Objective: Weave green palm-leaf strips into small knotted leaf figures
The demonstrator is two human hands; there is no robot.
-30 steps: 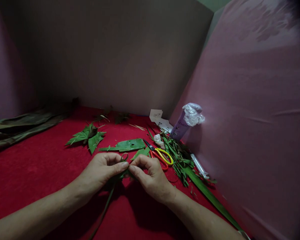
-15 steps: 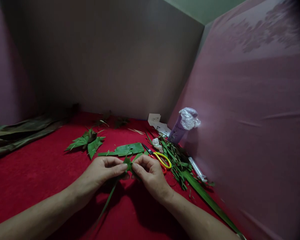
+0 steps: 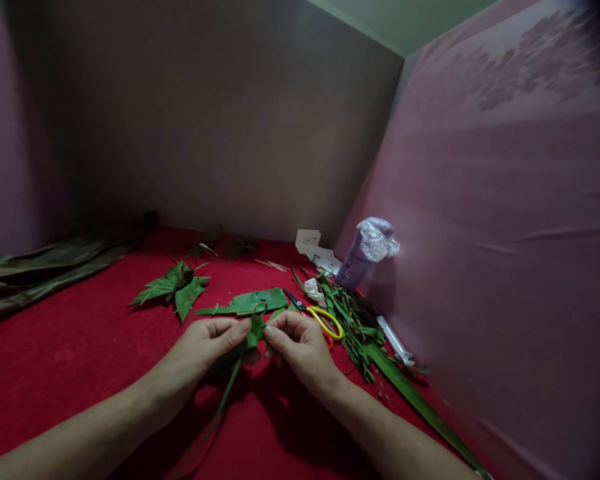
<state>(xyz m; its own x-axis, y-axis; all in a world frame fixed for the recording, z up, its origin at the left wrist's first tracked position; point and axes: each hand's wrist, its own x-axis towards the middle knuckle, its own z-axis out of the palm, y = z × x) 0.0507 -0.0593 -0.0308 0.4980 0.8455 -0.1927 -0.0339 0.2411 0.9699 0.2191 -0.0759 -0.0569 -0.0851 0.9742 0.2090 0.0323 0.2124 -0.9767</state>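
Note:
Between my two hands is a small folded piece of green leaf (image 3: 255, 334), with a long thin strip (image 3: 229, 389) trailing from it toward me. My left hand (image 3: 211, 347) pinches the leaf from the left, thumb on top. From the right, my right hand (image 3: 303, 348) grips the edge of the same leaf between thumb and fingers. The fingers underneath are partly hidden. Just beyond the hands lie flat cut leaf pieces (image 3: 259, 300). Scissors (image 3: 325, 321) with yellow and red handles rest close to my right hand.
A pile of leaf scraps (image 3: 353, 327) and a long leaf blade (image 3: 425, 407) lie at right. Behind them stands a purple box (image 3: 354, 263) topped with clear plastic (image 3: 379, 239), near white papers (image 3: 323, 257). A star-shaped leaf piece (image 3: 173, 287) and big dried leaves (image 3: 45, 270) lie left on red cloth (image 3: 105, 347).
More of the folded leaf shows between my hands, and a small loop stands above it. My left hand has tilted slightly. The scissors and scraps stay put.

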